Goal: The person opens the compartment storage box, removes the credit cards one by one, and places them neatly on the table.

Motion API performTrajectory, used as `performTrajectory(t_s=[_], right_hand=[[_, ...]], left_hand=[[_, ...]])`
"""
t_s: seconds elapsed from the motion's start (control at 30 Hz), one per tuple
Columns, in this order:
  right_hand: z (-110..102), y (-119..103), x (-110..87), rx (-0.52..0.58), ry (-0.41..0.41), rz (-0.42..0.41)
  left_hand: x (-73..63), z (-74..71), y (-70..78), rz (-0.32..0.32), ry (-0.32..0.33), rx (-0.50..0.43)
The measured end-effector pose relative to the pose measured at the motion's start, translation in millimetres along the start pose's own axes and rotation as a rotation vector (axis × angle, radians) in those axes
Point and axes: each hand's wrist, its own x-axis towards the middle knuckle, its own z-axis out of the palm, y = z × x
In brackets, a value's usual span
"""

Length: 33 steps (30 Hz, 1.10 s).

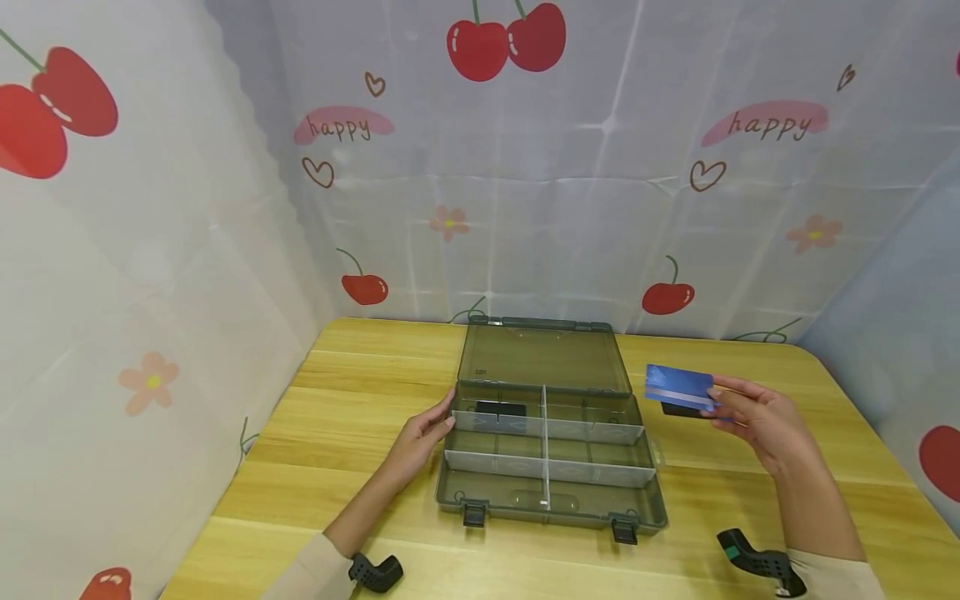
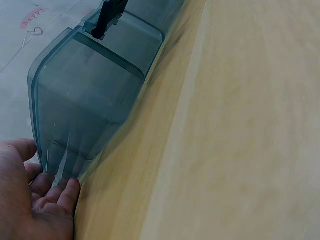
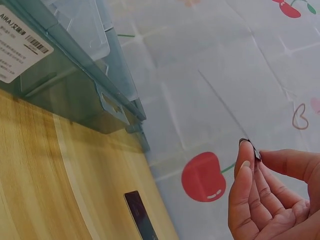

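Observation:
My right hand (image 1: 757,417) pinches a blue card (image 1: 678,385) between thumb and fingertips, to the right of a storage box. From the right wrist view the card (image 3: 220,97) appears almost edge-on. A flat dark card-like piece (image 3: 141,216) lies on the table below it; in the head view, the blue card partly covers this black piece (image 1: 681,410). The translucent grey-green storage box (image 1: 555,521) has its lid (image 1: 543,358) swung back. My left hand (image 1: 420,437) rests against the box's left side, its fingertips (image 2: 72,185) touching the wall.
White dividers (image 1: 495,462) split the box into several compartments. A flat black object (image 1: 501,408) sits in the back left one. Two dark latches (image 1: 474,513) hang at the front edge. Behind the wooden table (image 1: 360,375) hangs a cherry-printed curtain (image 1: 555,233).

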Motion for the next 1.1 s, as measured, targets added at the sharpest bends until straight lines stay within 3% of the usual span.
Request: performTrajectory(t_s=[1.1], right_hand=[[-26, 16, 4.2, -0.029, 0.062, 0.052]], left_hand=[[-0.9, 0.2, 2.6, -0.011, -0.008, -0.006]])
